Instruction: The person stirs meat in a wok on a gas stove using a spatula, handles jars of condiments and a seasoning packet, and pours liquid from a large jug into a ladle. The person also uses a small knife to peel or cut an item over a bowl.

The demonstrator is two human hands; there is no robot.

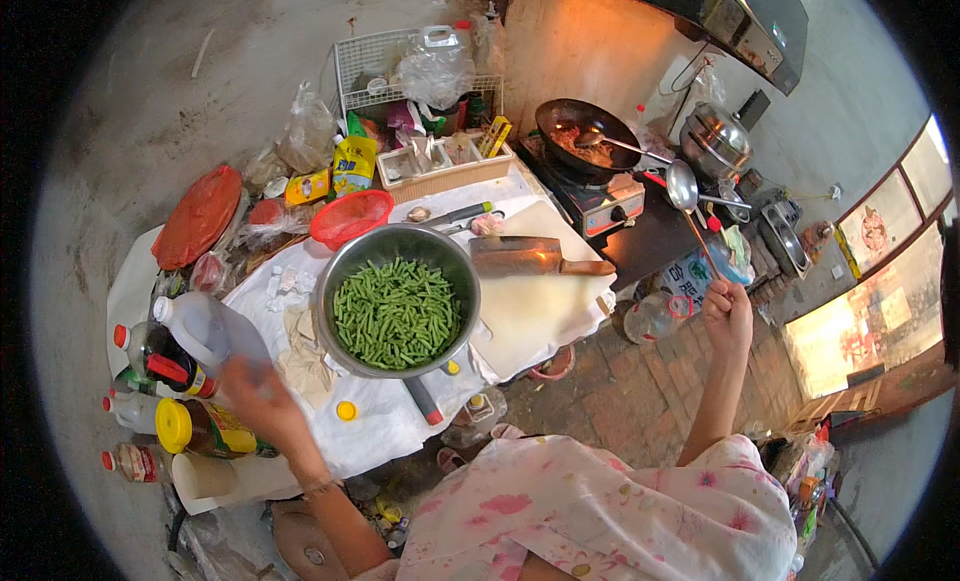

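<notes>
My right hand [726, 308] grips the handle of a metal ladle [682, 187], whose bowl is held up to the right of the gas stove. My left hand [259, 401] is motion-blurred at the lower part of a white-capped plastic jug [217, 327]; whether the fingers grip it cannot be made out. Between my hands, a stainless steel bowl [322, 311] of cut green beans [397, 314] stands on the table. On the stove, a black wok [551, 115] contains reddish-brown food [589, 149], with a second metal ladle [592, 136] resting in it.
A cleaver [517, 257] lies on the cutting board [540, 318], beside a red plastic strainer [352, 217]. Several bottles, among them a yellow-lidded jar [206, 427], line the table's left edge. The gas stove [611, 209] adjoins the right side. A steamer pot [716, 142] stands beyond.
</notes>
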